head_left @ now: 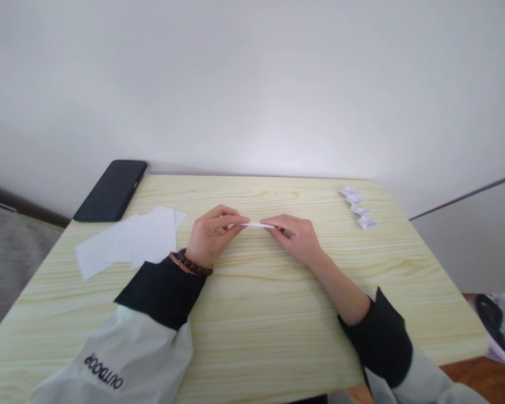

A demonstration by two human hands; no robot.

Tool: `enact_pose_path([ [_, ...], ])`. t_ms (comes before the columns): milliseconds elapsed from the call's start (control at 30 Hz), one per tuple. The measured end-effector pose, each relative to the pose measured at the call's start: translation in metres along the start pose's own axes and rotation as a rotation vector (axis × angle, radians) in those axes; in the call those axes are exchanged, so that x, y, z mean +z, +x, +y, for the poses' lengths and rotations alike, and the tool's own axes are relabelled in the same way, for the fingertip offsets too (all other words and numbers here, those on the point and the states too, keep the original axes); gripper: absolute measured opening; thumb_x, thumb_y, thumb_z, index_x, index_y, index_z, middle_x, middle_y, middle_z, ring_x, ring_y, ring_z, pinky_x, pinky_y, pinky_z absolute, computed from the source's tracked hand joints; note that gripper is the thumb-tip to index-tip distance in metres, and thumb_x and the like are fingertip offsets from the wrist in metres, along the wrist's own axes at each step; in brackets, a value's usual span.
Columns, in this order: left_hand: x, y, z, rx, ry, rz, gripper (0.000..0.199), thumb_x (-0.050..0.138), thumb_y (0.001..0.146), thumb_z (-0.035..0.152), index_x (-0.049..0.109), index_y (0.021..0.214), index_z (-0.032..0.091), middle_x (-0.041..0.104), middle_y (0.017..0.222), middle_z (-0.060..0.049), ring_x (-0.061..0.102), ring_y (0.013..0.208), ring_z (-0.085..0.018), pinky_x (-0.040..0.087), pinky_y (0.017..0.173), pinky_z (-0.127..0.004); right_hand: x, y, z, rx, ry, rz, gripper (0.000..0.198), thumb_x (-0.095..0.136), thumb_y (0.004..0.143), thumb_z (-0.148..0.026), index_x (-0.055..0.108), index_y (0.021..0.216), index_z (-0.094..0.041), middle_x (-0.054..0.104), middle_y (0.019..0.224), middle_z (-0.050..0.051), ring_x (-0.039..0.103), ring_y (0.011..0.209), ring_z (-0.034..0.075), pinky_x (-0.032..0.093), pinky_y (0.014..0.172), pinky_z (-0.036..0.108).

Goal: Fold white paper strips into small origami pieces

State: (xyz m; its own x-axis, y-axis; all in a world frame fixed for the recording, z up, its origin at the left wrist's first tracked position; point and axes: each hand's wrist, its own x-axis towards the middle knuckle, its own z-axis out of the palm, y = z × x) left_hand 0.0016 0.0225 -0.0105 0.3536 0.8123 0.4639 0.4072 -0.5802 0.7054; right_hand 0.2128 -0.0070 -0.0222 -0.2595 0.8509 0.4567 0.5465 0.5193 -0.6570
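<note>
A thin, folded strip of white paper (256,224) is held level above the middle of the table, seen nearly edge-on. My left hand (214,233) pinches its left end between thumb and fingers, with a beaded bracelet at the wrist. At the right end, my right hand (293,235) pinches the same paper. The fingertips cover both ends, so how it is folded does not show. Left of my left hand lie loose white paper sheets (151,238), overlapping one another. Several small folded paper pieces (359,210) stand in a row at the far right.
A black phone or tablet (111,191) lies at the table's back left corner. The wood-patterned table (269,325) meets a white wall (252,90) at its far edge. A bin-like container (499,325) with plastic stands on the floor beyond the right edge.
</note>
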Motion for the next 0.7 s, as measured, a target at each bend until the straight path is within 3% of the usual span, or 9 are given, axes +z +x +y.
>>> enact_pose_path([
  [133, 0.000, -0.003, -0.009, 0.184, 0.253, -0.040, 0.020, 0.053, 0.086, 0.024, 0.074, 0.088, 0.024, 0.066, 0.085, -0.005, 0.058, 0.077, -0.014, 0.048, 0.069, -0.025, -0.002, -0.001, 0.006, -0.101, -0.150, -0.012, 0.030, 0.048, 0.085, -0.010, 0.069, 0.102, -0.025, 0.067, 0.104, 0.005, 0.061, 0.098, 0.017, 0.051, 0.086, 0.033],
  [267, 0.002, -0.004, -0.013, 0.267, 0.428, -0.150, 0.021, 0.052, 0.087, 0.022, 0.073, 0.090, 0.024, 0.066, 0.085, -0.005, 0.057, 0.080, -0.016, 0.047, 0.072, -0.028, -0.003, 0.000, 0.007, -0.113, -0.276, -0.107, 0.025, 0.055, 0.081, -0.011, 0.069, 0.099, -0.022, 0.062, 0.107, 0.008, 0.057, 0.098, 0.021, 0.050, 0.085, 0.037],
  [433, 0.002, -0.004, -0.010, 0.284, 0.478, -0.200, 0.021, 0.053, 0.088, 0.027, 0.072, 0.091, 0.021, 0.066, 0.087, -0.006, 0.056, 0.082, -0.018, 0.046, 0.074, -0.031, -0.004, 0.000, 0.006, -0.111, -0.286, -0.140, 0.018, 0.057, 0.086, -0.026, 0.070, 0.098, -0.021, 0.060, 0.097, 0.009, 0.055, 0.087, 0.019, 0.049, 0.077, 0.034],
  [567, 0.001, -0.004, -0.010, 0.262, 0.465, -0.222, 0.022, 0.051, 0.090, 0.029, 0.072, 0.091, 0.022, 0.065, 0.085, -0.006, 0.055, 0.082, -0.018, 0.045, 0.076, -0.032, -0.004, 0.001, 0.009, -0.108, -0.189, -0.129, 0.018, 0.053, 0.089, -0.025, 0.070, 0.094, -0.019, 0.064, 0.088, 0.007, 0.057, 0.086, 0.018, 0.048, 0.079, 0.032],
  [700, 0.002, -0.003, -0.013, 0.211, 0.422, -0.229, 0.022, 0.051, 0.090, 0.026, 0.071, 0.094, 0.019, 0.065, 0.084, -0.006, 0.055, 0.083, -0.019, 0.046, 0.076, -0.032, -0.005, 0.003, 0.008, -0.019, -0.143, -0.133, 0.019, 0.054, 0.089, -0.023, 0.070, 0.098, -0.018, 0.066, 0.085, 0.006, 0.059, 0.081, 0.016, 0.047, 0.074, 0.029],
])
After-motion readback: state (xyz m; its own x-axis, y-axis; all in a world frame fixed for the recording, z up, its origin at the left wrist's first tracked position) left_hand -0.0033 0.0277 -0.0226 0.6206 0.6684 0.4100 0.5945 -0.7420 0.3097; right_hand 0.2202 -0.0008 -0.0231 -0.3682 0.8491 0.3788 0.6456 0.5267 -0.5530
